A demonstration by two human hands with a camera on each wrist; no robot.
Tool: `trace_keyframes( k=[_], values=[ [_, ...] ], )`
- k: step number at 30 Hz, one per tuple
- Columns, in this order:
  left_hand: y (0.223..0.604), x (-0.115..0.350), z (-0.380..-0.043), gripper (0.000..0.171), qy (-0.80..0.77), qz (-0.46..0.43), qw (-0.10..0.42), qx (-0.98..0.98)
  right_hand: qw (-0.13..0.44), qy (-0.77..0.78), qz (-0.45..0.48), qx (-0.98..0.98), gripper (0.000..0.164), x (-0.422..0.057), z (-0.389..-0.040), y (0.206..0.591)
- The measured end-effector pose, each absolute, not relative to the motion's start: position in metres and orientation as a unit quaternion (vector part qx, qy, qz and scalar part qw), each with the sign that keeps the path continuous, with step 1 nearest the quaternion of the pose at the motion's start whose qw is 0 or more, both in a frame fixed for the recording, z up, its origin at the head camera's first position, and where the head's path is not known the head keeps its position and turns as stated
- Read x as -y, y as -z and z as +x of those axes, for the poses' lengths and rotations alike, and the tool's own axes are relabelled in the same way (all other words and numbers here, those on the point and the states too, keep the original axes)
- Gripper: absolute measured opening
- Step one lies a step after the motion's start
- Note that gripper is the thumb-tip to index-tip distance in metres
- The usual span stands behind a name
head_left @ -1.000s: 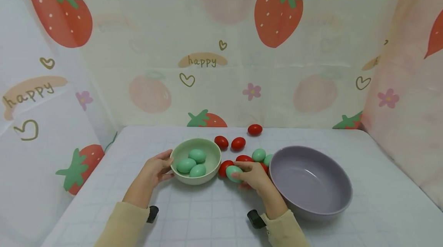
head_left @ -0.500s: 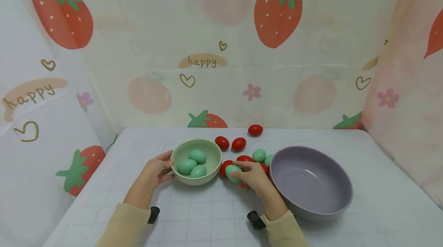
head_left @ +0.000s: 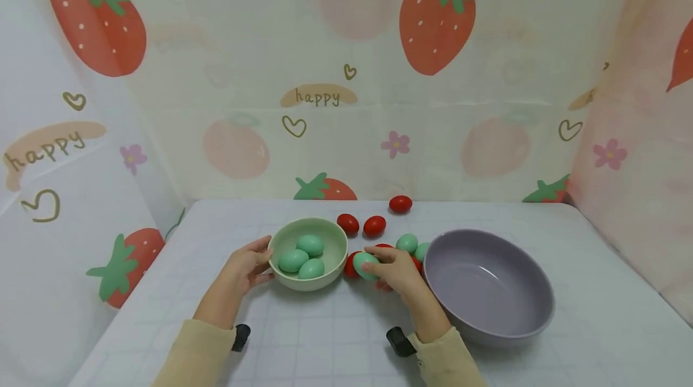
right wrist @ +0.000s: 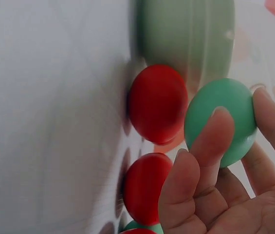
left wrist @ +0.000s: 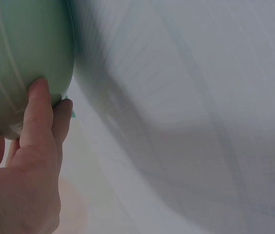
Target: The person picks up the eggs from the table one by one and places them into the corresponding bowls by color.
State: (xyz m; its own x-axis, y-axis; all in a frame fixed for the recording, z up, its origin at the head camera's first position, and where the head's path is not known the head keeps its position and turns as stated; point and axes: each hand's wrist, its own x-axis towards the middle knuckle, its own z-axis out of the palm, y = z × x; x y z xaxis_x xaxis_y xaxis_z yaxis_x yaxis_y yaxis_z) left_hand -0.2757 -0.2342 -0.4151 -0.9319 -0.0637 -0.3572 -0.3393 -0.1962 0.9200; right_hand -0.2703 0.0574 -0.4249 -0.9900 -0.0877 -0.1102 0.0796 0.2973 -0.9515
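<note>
My left hand (head_left: 238, 272) holds the near-left side of a pale green bowl (head_left: 278, 233), its fingers and thumb spread on the outer wall and rim. In the left wrist view the fingertips (left wrist: 39, 87) touch the bowl's outside. Inside lie 3 green eggs (head_left: 293, 260). Between the thumb and fingers of my right hand (head_left: 399, 272) is another green egg (right wrist: 220, 122), raised just off the table, right of the bowl. Under and beside it, red eggs (right wrist: 159, 103) rest on the table, partly hidden by the hand.
A large mauve bowl (head_left: 487, 291) stands at the right, with bare insides. Behind the right hand lie more green eggs (head_left: 407, 243). Farther back are red eggs (head_left: 375, 226). A strawberry-print cloth (head_left: 335, 152) closes off the table's back.
The green egg in my right hand has risen slightly from the red eggs. My left hand stays on the pale green bowl.
</note>
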Motion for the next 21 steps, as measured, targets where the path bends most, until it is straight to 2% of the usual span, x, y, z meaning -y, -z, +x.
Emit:
trace_keyframes(
  k=[10, 21],
  values=[
    [0.419, 0.234, -0.275, 0.054, -0.756, -0.159, 0.092, -0.628, 0.080, 0.617, 0.011, -0.783, 0.042, -0.052, -0.270, 0.410],
    [0.415, 0.234, -0.275, 0.054, -0.752, -0.157, 0.085, -0.635, 0.093, 0.623, -0.040, -0.776, 0.041, -0.036, -0.276, 0.389]
  ],
)
